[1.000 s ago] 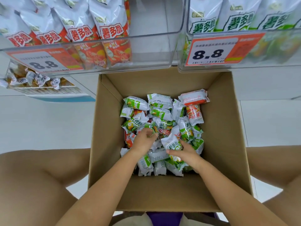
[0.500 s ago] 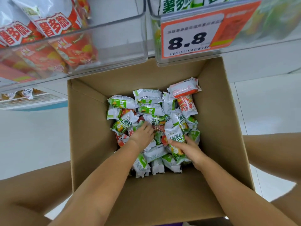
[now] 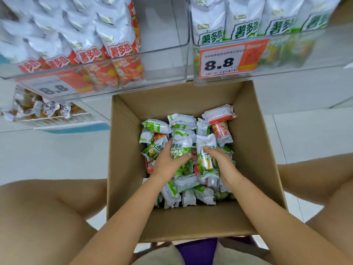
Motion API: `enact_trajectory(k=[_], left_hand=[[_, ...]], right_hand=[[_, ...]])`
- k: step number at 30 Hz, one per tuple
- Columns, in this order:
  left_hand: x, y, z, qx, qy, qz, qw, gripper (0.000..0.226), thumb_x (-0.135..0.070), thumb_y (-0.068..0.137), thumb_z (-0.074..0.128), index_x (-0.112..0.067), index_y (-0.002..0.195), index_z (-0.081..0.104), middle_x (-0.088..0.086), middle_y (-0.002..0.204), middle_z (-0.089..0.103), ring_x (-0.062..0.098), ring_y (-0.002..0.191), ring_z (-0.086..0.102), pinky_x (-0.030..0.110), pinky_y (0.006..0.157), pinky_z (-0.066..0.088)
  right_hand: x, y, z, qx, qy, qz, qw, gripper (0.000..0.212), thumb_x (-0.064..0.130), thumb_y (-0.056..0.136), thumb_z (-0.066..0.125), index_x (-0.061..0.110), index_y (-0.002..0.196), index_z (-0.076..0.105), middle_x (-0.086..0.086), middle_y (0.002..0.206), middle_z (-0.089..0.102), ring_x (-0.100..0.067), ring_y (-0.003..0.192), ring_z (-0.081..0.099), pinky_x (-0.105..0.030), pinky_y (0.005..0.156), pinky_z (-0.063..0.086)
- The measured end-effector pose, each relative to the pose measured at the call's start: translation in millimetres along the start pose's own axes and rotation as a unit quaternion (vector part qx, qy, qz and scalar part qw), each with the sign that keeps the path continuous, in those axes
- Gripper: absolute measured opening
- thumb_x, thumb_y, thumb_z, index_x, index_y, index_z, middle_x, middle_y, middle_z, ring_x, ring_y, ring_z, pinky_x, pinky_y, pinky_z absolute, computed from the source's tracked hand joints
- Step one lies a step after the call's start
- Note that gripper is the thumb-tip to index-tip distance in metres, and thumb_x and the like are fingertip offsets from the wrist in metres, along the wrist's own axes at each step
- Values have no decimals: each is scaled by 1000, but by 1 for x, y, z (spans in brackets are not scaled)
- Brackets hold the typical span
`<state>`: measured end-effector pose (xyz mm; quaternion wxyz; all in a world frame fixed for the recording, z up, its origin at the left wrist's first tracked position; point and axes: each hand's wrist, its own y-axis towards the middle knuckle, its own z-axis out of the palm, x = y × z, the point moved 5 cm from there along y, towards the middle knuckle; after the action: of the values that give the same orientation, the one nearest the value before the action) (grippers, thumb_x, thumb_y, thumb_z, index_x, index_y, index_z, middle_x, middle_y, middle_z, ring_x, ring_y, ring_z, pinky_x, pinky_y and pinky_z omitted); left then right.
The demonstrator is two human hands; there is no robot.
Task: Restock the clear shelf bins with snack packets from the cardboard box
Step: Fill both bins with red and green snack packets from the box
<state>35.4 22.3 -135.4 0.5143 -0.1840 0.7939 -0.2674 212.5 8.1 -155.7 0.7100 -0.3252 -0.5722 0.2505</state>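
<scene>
Deep in the cardboard box (image 3: 124, 169), the left hand (image 3: 168, 161) grips one green packet (image 3: 180, 147) and the right hand (image 3: 221, 163) curls round another (image 3: 206, 150). Bare box walls stand clear on every side, and the clear bins (image 3: 164, 54) overhang its far edge.

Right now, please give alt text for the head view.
Both hands reach into a cardboard box, left hand and right hand each gripping a green packet. Above hang two clear bins with 8.8 price tags.

Green-and-white snack packets (image 3: 186, 188) heaped in open cardboard box (image 3: 126, 169) below clear shelf bins (image 3: 164, 60).
</scene>
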Motion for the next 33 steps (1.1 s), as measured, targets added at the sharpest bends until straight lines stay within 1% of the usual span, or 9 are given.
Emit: enact_trajectory(k=[6, 10, 13, 15, 19, 23, 28, 30, 33], left_hand=[[-38, -49, -5, 7, -132, 24, 991, 76, -50, 87, 63, -35, 149, 22, -11, 155, 23, 11, 139, 28, 31, 109, 29], [-62, -70, -20, -23, -117, 66, 991, 67, -47, 89, 61, -32, 146, 30, -7, 151, 31, 9, 131, 33, 25, 96, 29], [-81, -85, -30, -29, -119, 93, 988, 74, -51, 79, 72, -31, 140, 36, -11, 140, 42, 7, 125, 41, 28, 99, 37], [-92, -91, -32, -16, -105, 107, 989, 73, -52, 72, 77, -30, 133, 45, -9, 131, 56, 7, 115, 56, 32, 99, 47], [-128, -103, -38, -14, -61, 164, 984, 43, -36, 79, 76, -27, 116, 56, -14, 111, 65, -8, 96, 62, 13, 79, 49], [-172, -113, -36, -21, -15, 210, 977, 68, -57, 50, 82, -32, 108, 57, -13, 110, 67, 6, 106, 62, 35, 94, 50], [-233, -127, -29, -47, -12, 279, 959, 56, -35, 67, 85, -42, 109, 48, -14, 111, 63, -7, 87, 62, 14, 73, 50], [-262, -130, -30, -71, -23, 306, 949, 56, -44, 62, 84, -45, 104, 46, -16, 108, 62, -11, 88, 60, 11, 72, 46], [-304, -129, -26, -95, -25, 339, 936, 69, -69, 47, 80, -45, 104, 50, -13, 102, 68, 1, 93, 63, 25, 81, 50]], right_hand=[[16, -51, 27, 53, 87, -73, 992, 94, 53, 76, 69, 30, 152, 19, 7, 158, 19, -15, 143, 21, -38, 106, 27], [30, -81, 33, 86, 108, -96, 986, 95, 52, 77, 70, 29, 152, 17, 6, 157, 22, -15, 143, 23, -39, 105, 28], [47, -99, 29, 86, 86, -136, 983, 104, 62, 65, 76, 30, 150, 25, 9, 153, 30, -15, 139, 31, -44, 111, 31], [64, -111, 25, 77, 30, -186, 979, 94, 63, 64, 77, 26, 143, 42, 10, 146, 43, -10, 133, 43, -43, 112, 34], [111, -134, 10, 69, -49, -275, 958, 43, 36, 78, 77, 22, 117, 65, 6, 114, 70, -11, 110, 64, -40, 102, 46], [154, -148, -15, 49, -77, -331, 939, 50, 34, 66, 81, 18, 110, 66, 2, 104, 74, -17, 101, 68, -40, 93, 53], [220, -164, -66, -56, -79, -419, 903, 45, 35, 64, 87, 26, 103, 66, 6, 98, 73, -16, 99, 66, -32, 83, 54], [255, -175, -95, -98, -29, -463, 880, 40, 34, 66, 85, 24, 100, 66, 3, 98, 71, -17, 96, 64, -28, 79, 53], [307, -188, -134, -127, 27, -536, 835, 28, 25, 74, 81, 28, 95, 63, 5, 95, 69, -11, 89, 64, -21, 75, 52]])
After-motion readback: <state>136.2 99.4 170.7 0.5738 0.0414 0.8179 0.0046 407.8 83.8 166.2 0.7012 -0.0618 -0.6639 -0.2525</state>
